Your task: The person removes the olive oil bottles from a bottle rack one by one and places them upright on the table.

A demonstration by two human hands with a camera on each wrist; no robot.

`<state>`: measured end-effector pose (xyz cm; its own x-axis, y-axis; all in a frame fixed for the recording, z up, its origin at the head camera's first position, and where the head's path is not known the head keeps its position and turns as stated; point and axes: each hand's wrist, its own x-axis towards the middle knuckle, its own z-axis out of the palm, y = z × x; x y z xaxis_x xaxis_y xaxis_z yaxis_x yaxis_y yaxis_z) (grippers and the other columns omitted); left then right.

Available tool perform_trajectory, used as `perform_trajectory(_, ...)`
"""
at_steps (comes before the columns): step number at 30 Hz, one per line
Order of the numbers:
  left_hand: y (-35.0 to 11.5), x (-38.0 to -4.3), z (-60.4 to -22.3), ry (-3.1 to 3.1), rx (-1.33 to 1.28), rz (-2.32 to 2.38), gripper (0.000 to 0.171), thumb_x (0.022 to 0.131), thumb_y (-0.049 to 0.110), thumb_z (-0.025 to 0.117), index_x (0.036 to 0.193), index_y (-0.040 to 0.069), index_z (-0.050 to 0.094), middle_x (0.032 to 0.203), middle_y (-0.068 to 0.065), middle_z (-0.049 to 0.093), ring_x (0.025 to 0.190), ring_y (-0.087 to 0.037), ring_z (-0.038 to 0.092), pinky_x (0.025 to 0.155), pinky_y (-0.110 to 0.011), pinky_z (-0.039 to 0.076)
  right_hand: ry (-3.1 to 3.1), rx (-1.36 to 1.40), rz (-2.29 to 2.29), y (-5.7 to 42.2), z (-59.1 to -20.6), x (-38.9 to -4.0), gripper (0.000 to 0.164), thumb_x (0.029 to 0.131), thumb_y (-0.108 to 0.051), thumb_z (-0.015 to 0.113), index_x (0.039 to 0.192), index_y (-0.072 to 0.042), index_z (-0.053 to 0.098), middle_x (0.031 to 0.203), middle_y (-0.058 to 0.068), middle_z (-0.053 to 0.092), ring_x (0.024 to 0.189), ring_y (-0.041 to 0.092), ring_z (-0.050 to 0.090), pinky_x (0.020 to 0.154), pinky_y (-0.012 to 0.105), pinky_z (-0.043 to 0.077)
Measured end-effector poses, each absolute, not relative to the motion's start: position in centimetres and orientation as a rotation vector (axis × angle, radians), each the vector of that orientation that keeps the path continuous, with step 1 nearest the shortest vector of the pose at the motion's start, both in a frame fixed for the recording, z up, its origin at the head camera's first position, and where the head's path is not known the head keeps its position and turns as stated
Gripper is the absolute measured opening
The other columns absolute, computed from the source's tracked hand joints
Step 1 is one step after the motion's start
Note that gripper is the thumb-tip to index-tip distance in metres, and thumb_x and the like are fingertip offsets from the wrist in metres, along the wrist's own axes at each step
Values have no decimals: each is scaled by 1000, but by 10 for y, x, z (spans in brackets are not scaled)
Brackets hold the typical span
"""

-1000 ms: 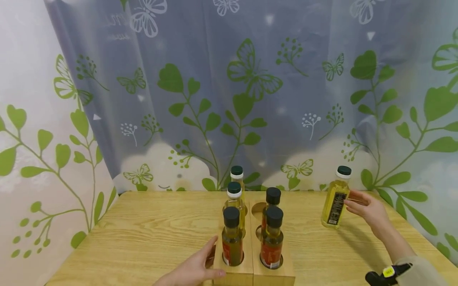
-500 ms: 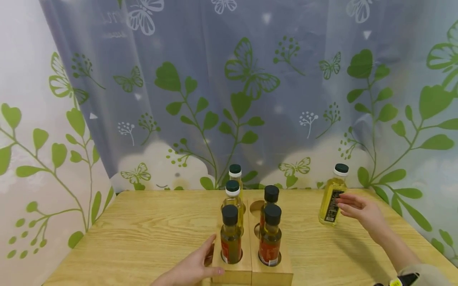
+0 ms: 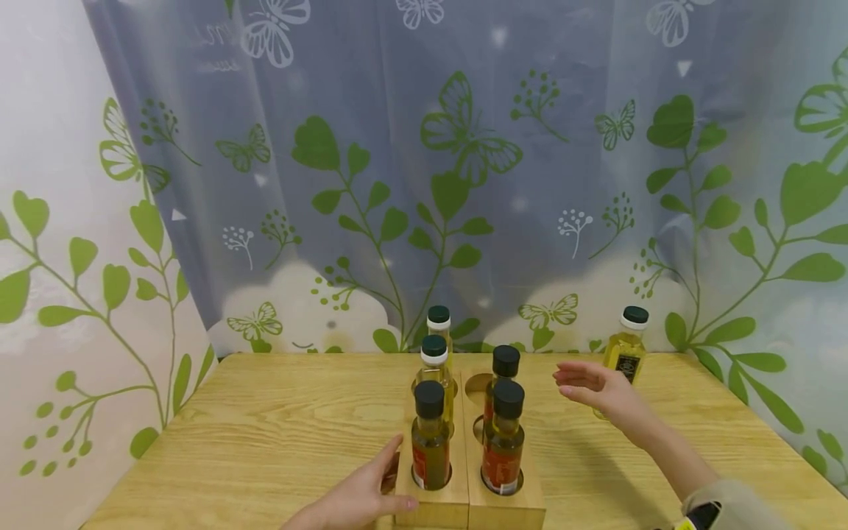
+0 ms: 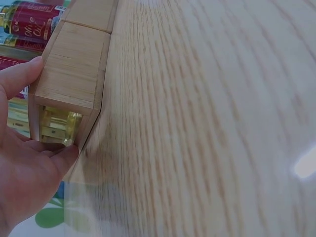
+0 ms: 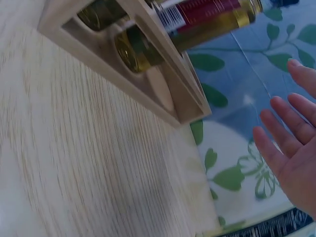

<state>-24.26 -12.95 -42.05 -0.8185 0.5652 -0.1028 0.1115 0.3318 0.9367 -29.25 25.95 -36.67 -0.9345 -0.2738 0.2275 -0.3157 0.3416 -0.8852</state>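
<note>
Two light wooden bottle racks stand side by side at the table's front middle. My left hand holds the left rack, thumb at its near end and fingers along its side. That rack bears a dark-capped olive oil bottle in front and two green-capped yellow oil bottles behind. Two black-capped, red-labelled bottles sit in the right rack; its rear hole is bare. My right hand hovers with loosely extended fingers, holding nothing, between the right rack and a green-capped oil bottle, which it partly hides.
The wooden table stretches out to both sides of the racks. A curtain printed with leaves and butterflies hangs along its back edge, with similar sheets at left and right.
My right hand has let go of the green-capped oil bottle and moved left from it, toward the racks. The bottle stays standing at the right rear. My left hand stays on the left rack.
</note>
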Motion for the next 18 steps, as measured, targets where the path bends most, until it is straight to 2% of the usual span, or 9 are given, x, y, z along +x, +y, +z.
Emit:
perform_trajectory(4,-129,-243,-421,2188,586,1499,95,85,23,70,145,-10,3,143,-37,18,129,-46,28,102,-53,30,-2563,675,1680,241,-364,-293,54,89,-17,63,133,6,43,122,24,54,112,35,53,85,30,50)
perform_trajectory(7,-129,-242,-421,2182,592,1504,95,85,22,69,144,-10,2,143,-38,17,129,-47,27,102,-53,30,-2564,774,1701,229,-364,-293,56,89,-16,64,134,7,41,122,26,53,114,43,49,84,31,50)
perform_trajectory(13,-129,-243,-421,2185,608,1500,94,86,20,69,144,-11,2,142,-38,17,129,-47,27,102,-53,30,-2628,869,1689,210,-370,-294,60,87,-17,66,134,9,39,125,27,50,114,43,48,84,34,49)
perform_trajectory(18,-129,-243,-421,2188,613,1493,94,86,21,69,144,-12,2,142,-38,19,128,-47,29,102,-54,31,-2679,801,1680,197,-376,-295,58,84,-8,64,134,9,39,125,26,50,115,44,47,82,42,50)
